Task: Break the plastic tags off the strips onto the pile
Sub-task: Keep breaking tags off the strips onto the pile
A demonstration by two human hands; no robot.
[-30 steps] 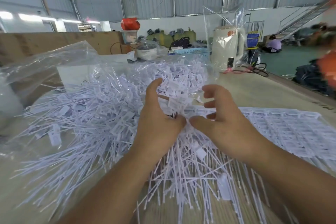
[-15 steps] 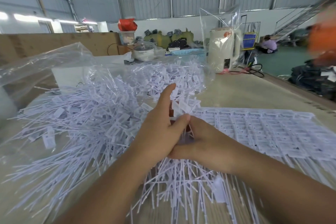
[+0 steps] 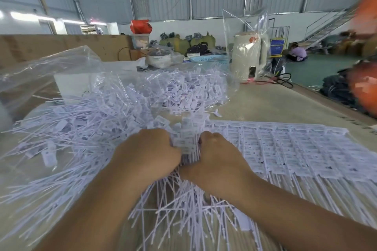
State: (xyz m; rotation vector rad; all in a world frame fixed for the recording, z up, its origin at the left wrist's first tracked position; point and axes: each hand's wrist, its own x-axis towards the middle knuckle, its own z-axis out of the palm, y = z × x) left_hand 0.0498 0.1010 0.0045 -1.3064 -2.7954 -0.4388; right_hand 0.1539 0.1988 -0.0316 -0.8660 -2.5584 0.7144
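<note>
A: Changed from half a second back? Left hand (image 3: 150,154) now fisted beside right hand (image 3: 219,158), both clamped on a bunch of white plastic tags (image 3: 186,138) between them.

B: Yep. Loose white tag pile (image 3: 85,126) left of both, flat white strips (image 3: 295,149) right, tan table (image 3: 265,106) beyond, metal-walled warehouse.

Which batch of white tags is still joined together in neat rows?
The flat sheet of tags right of the hands; the others lie in a loose, jumbled pile.

Clutter at the far end of the worktop (image 3: 265,104)

A cream electric kettle (image 3: 250,57) in clear wrap stands beside a blue perforated plastic basket (image 3: 210,60).
</note>
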